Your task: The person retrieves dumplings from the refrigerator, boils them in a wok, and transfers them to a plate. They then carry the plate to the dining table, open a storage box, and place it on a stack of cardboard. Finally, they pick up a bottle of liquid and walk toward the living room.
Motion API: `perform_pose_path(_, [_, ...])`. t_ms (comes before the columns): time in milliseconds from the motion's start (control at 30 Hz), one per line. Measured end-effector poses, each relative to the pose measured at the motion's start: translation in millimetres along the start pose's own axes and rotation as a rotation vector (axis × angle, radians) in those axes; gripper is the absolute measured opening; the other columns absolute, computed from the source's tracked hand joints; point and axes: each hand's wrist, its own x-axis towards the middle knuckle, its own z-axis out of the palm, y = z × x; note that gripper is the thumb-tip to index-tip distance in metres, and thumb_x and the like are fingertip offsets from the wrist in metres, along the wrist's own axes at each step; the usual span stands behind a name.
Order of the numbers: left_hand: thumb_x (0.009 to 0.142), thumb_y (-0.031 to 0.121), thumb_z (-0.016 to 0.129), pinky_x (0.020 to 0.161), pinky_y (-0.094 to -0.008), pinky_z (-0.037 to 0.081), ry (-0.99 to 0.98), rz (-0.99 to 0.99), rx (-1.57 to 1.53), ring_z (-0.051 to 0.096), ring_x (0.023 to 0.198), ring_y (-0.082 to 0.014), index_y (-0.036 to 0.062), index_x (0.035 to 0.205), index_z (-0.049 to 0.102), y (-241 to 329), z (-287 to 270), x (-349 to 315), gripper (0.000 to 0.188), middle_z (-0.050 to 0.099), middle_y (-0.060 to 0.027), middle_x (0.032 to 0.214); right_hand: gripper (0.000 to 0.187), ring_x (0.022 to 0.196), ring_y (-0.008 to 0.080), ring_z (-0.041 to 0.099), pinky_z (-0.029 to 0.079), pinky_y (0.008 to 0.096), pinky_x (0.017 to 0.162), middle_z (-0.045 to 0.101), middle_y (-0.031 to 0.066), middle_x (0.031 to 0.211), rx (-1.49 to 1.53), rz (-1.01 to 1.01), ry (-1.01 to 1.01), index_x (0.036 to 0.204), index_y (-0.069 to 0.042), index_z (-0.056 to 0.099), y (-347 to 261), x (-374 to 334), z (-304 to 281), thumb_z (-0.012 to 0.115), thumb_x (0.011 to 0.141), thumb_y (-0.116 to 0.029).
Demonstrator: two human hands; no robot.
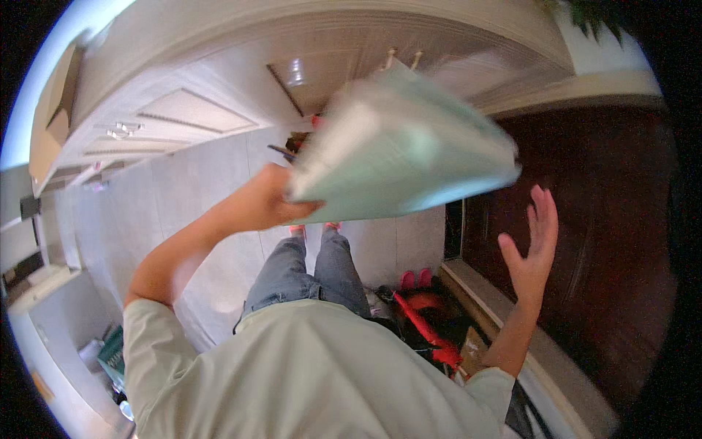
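A large pale green, box-like thing (409, 157) with a whitish side is held up in front of me, smeared by motion, so its exact kind cannot be made out. My left hand (281, 201) is closed on its near left corner, thumb along the lower edge. Off to the right, my right hand (534, 245) is raised with its fingers stretched and thumb apart. Nothing is in that hand, and a gap separates it from the green thing. Part of the cabinet front is hidden behind the green thing.
Light cabinets (197, 110) with panelled doors run along the far side. A dark reddish-brown door (585, 219) stands at right. Pink slippers (415, 279) and a long red item (424, 322) lie near its sill. A green bag (112, 355) is at lower left, a cardboard box (53, 117) at upper left.
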Motion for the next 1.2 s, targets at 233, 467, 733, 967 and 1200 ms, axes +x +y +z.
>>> perform_pose_path(233, [0.079,0.004,0.058,0.087,-0.0339,0.042,0.354,-0.099,-0.776,0.052,0.102,-0.0197,-0.0008,0.117,0.045,-33,0,12,0.04,0.054,-0.0101,0.11,0.103,0.125,0.0303,0.03,0.023,0.0433,0.103,0.032,0.0192,0.134,0.821,0.255,-0.205,0.136,-0.004,0.02,80,29,37,0.079,0.059,-0.038])
perform_pose_path(467, [0.08,0.011,0.061,0.087,-0.0377,0.045,0.27,-0.206,-1.149,0.053,0.101,-0.0211,0.0022,0.12,0.042,-67,78,48,0.045,0.053,-0.0094,0.111,0.095,0.114,0.028,0.043,0.032,0.0411,0.098,0.044,0.0168,0.124,0.628,0.274,-0.549,0.127,0.005,0.033,104,54,-24,0.078,0.059,-0.042])
perform_pose_path(733, [0.083,0.013,0.058,0.095,-0.0412,0.038,0.314,-0.243,-1.548,0.047,0.11,-0.0249,0.0024,0.124,0.038,-88,154,78,0.047,0.047,-0.0111,0.121,0.043,0.097,0.0239,0.056,0.045,0.0361,0.087,0.059,0.0164,0.102,0.146,0.383,-0.194,0.11,0.004,0.052,45,41,-41,0.062,0.079,-0.025])
perform_pose_path(967, [0.081,0.013,0.062,0.086,-0.0343,0.042,0.42,-0.39,-1.551,0.049,0.104,-0.0215,-0.0006,0.119,0.042,-52,206,119,0.045,0.052,-0.0104,0.113,0.075,0.125,0.0296,0.031,0.027,0.0485,0.101,0.031,0.0143,0.136,1.519,1.036,-0.559,0.136,-0.005,0.017,79,-115,171,0.055,0.082,-0.041])
perform_pose_path(1200, [0.083,0.007,0.058,0.091,-0.0375,0.041,0.264,-0.364,-2.035,0.048,0.103,-0.0234,-0.002,0.115,0.043,-29,248,128,0.037,0.049,-0.0107,0.113,0.062,0.114,0.0255,0.042,0.035,0.0388,0.095,0.042,0.011,0.127,1.482,0.769,0.664,0.125,-0.003,0.039,111,-86,213,0.057,0.081,-0.042])
